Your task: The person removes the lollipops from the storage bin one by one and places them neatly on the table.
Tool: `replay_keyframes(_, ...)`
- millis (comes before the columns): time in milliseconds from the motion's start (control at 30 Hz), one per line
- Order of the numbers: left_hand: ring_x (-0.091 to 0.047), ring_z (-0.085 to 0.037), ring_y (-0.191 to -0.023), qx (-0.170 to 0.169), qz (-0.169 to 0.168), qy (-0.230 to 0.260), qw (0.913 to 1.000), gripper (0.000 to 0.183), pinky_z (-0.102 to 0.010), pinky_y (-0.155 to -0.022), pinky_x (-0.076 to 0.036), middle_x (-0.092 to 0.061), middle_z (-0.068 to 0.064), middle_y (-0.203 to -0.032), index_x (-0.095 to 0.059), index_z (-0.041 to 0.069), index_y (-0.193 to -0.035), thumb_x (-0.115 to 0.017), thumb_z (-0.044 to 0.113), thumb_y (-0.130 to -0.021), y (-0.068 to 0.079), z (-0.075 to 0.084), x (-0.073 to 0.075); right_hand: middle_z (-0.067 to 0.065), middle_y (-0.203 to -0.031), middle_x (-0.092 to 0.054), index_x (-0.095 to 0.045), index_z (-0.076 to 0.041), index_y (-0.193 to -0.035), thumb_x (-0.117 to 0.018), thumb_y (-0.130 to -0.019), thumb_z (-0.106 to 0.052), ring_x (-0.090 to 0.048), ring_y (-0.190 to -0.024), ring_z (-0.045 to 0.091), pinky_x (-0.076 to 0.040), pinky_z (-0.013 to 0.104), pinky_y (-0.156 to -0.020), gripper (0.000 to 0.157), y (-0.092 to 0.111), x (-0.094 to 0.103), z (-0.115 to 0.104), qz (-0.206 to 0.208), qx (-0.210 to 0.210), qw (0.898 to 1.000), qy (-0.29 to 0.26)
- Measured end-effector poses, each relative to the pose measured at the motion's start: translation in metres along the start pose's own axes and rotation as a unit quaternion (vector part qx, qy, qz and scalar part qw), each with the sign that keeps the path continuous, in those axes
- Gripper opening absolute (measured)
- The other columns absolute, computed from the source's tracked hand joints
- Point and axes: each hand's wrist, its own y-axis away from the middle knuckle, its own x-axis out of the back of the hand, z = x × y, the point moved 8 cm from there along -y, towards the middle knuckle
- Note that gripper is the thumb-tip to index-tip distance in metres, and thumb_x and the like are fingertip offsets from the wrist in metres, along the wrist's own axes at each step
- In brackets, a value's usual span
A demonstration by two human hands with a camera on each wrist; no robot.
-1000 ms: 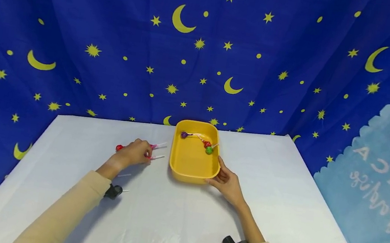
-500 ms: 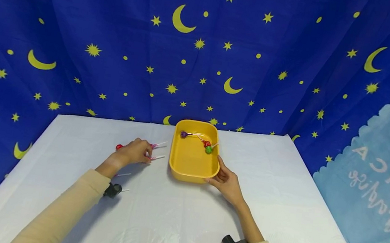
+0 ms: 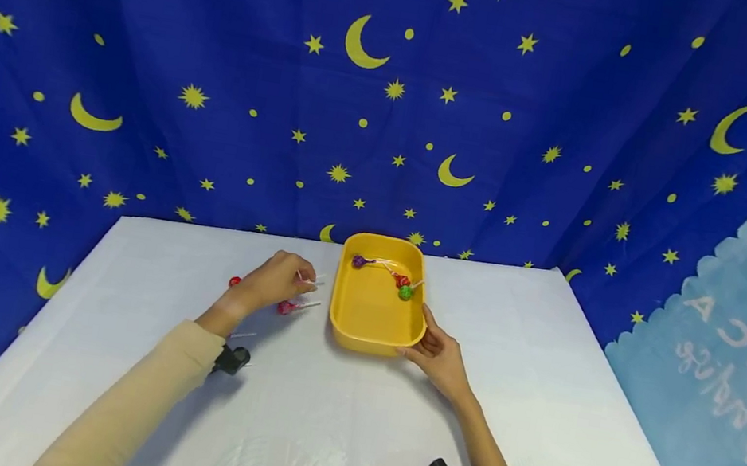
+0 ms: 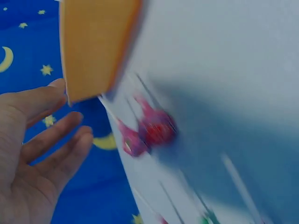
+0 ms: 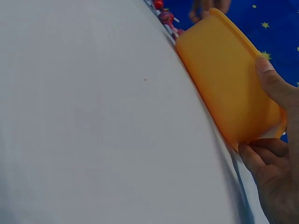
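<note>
My left hand (image 3: 276,279) hovers over the lollipops left of a yellow tray (image 3: 370,305). In the left wrist view its fingers (image 4: 77,144) are apart and loosely bent, with nothing seen between them. A pink lollipop (image 3: 286,307) lies just below that hand, its white stick toward the tray; another pink one (image 4: 133,142) lies close by. The right hand (image 3: 438,355) grips the tray's near right corner, thumb (image 5: 265,65) on the rim and fingers underneath. Inside the tray are a purple lollipop (image 3: 359,261), a red one (image 3: 400,279) and a green one (image 3: 405,293).
A red lollipop (image 3: 234,281) shows behind the left wrist. More white sticks (image 3: 244,334) stick out by the left forearm, their heads hidden in the head view. The white-covered table (image 3: 344,430) ends at a blue star-patterned curtain (image 3: 257,87).
My left hand has shifted slightly away from me and rightward, uncovering the pink lollipop beneath it. The right hand keeps its grip on the tray. The head view has tilted a little.
</note>
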Motion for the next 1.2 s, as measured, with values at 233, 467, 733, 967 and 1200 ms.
replay_keyframes(233, -0.065, -0.020, -0.089, -0.045, -0.005, -0.001, 0.9990, 0.019, -0.035, -0.082, -0.055, -0.072, -0.007, -0.097, -0.074, 0.003, -0.104, -0.071, 0.016, -0.090, -0.024, 0.047, -0.008, 0.030, -0.150, -0.034, -0.024, 0.000, -0.152, -0.075, -0.082, 0.001, -0.046, -0.130, 0.045, -0.048, 0.024, -0.095, 0.086, -0.003, 0.006, 0.021, 0.011, 0.011, 1.000, -0.001)
replay_keyframes(467, -0.066, -0.020, -0.095, -0.064, -0.046, -0.024, 0.9966, 0.021, -0.033, -0.085, -0.055, -0.073, -0.007, -0.101, -0.074, 0.005, -0.105, -0.072, 0.019, -0.089, -0.056, 0.080, -0.032, 0.029, -0.150, -0.034, -0.026, 0.000, -0.152, -0.077, -0.082, -0.004, -0.048, -0.129, 0.043, -0.048, 0.022, -0.094, 0.087, 0.001, 0.010, 0.027, 0.030, 0.016, 0.999, -0.012)
replay_keyframes(733, -0.061, -0.020, -0.093, -0.036, -0.056, 0.020, 0.9976, 0.027, -0.033, -0.087, -0.053, -0.072, -0.011, -0.106, -0.072, 0.002, -0.113, -0.071, 0.017, -0.089, -0.085, 0.100, -0.047, 0.028, -0.151, -0.033, -0.026, -0.001, -0.152, -0.076, -0.081, -0.002, -0.047, -0.129, 0.043, -0.048, 0.024, -0.094, 0.087, -0.004, 0.009, 0.025, 0.028, 0.018, 0.999, -0.002)
replay_keyframes(967, -0.061, -0.024, -0.095, -0.001, -0.055, 0.080, 0.9953, 0.026, -0.036, -0.090, -0.052, -0.071, -0.014, -0.107, -0.071, -0.003, -0.112, -0.072, 0.008, -0.088, -0.094, 0.096, -0.057, 0.028, -0.151, -0.033, -0.026, 0.000, -0.152, -0.078, -0.081, -0.004, -0.046, -0.130, 0.043, -0.047, 0.024, -0.095, 0.088, -0.009, 0.004, 0.022, 0.020, 0.024, 1.000, -0.001)
replay_keyframes(1200, -0.061, -0.025, -0.107, 0.042, -0.065, 0.136, 0.9877, 0.022, -0.037, -0.099, -0.049, -0.072, -0.013, -0.108, -0.071, -0.003, -0.110, -0.068, 0.000, -0.089, -0.095, 0.085, -0.073, 0.031, -0.147, -0.038, -0.028, -0.001, -0.152, -0.078, -0.080, -0.002, -0.048, -0.129, 0.043, -0.047, 0.024, -0.095, 0.088, -0.004, 0.002, 0.028, 0.019, 0.017, 1.000, -0.009)
